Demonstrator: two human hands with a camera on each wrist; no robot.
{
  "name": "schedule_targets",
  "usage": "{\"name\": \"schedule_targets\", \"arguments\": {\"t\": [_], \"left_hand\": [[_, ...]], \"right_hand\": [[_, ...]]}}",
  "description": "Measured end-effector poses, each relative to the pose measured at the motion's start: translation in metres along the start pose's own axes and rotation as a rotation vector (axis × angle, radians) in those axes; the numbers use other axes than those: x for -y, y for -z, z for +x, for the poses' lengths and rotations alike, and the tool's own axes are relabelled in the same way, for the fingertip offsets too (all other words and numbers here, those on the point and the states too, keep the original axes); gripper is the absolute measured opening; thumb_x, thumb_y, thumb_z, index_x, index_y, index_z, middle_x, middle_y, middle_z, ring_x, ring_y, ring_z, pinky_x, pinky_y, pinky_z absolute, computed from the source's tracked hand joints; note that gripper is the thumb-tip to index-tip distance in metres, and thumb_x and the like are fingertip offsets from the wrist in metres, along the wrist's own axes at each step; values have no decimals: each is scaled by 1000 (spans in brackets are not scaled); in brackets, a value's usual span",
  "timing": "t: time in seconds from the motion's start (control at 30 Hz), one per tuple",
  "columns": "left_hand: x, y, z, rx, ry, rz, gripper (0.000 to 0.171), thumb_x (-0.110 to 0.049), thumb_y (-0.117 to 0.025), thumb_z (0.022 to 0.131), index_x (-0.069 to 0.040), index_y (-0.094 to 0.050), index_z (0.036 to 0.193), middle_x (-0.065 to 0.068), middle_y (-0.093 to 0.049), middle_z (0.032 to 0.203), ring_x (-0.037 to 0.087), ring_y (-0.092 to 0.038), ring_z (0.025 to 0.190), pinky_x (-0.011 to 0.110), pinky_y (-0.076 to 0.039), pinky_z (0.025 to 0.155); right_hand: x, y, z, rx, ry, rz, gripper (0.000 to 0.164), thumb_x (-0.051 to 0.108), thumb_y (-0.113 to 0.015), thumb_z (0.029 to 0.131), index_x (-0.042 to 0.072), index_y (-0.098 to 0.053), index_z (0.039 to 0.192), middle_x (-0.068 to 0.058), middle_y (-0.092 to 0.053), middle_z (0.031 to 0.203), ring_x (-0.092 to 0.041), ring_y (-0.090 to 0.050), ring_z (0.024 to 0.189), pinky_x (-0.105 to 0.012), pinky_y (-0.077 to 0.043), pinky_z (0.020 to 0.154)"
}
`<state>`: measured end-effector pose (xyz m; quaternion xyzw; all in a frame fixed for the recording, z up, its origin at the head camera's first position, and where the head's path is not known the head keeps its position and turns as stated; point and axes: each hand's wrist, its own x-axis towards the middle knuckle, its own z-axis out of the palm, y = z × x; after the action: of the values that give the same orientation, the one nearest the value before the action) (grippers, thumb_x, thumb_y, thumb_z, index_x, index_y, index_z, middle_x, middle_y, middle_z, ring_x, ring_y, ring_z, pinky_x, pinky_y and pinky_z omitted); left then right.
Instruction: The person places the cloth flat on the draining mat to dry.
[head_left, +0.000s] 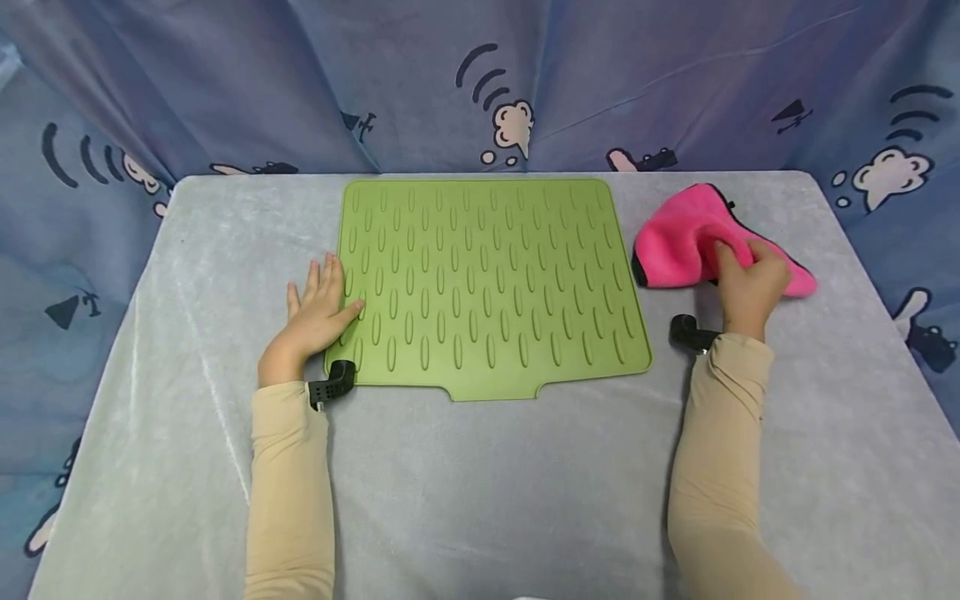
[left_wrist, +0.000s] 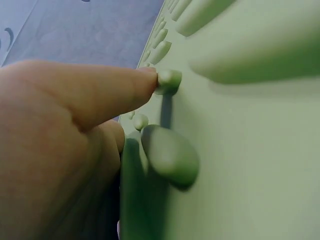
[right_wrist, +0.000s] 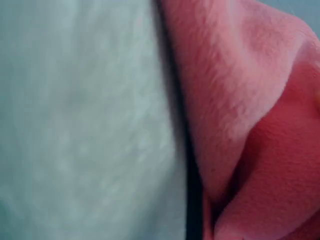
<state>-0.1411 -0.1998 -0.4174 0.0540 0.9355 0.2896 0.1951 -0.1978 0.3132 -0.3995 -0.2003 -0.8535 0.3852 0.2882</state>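
Note:
A green ridged mat (head_left: pixel 480 279), with a tab on its near edge, lies flat on the table. My left hand (head_left: pixel 318 312) rests at the mat's left edge, fingers spread and straight. In the left wrist view the thumb (left_wrist: pixel 115 90) touches one of the raised ridges. Right of the mat is a pink cloth (head_left: pixel 678 242) with black edging, bunched into folds. My right hand (head_left: pixel 753 283) pinches a fold of it between thumb and fingers. The right wrist view shows the pink cloth (right_wrist: pixel 220 90) close up, its dark edging along the table; the hand is out of that view.
The table (head_left: pixel 510 492) has a grey plush cover. A blue patterned curtain (head_left: pixel 420 92) hangs behind it and along both sides. Black camera mounts sit at both wrists, the left mount (head_left: pixel 333 382) over the mat's near left corner.

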Motion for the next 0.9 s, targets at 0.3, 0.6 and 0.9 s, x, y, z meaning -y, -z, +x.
{"name": "schedule_targets", "arguments": {"t": [0.3,0.6,0.9], "left_hand": [[-2,1,-3,-16,8,-4,74,-33,-34,102,2,15,145,14,21,152,29,27,137,53,26,102],[-2,0,-2,-26,7,-9,74,-32,-35,102,3,14,145,15,19,153,30,26,137,54,25,102],[-3,-1,-3,-37,0,-8,74,-34,-34,102,2,13,146,14,18,153,29,25,137,54,25,103]], "right_hand": [[38,1,-9,-40,-74,352,18,13,-70,79,17,-68,62,14,-54,55,-5,-44,57,-20,-30,53],[79,-15,-33,95,-69,750,10,-4,-69,77,-1,-71,68,-2,-61,62,-10,-50,57,-21,-40,52],[102,-25,-60,242,42,660,15,1,-68,81,12,-73,72,3,-63,66,-10,-51,60,-20,-40,51]]}}
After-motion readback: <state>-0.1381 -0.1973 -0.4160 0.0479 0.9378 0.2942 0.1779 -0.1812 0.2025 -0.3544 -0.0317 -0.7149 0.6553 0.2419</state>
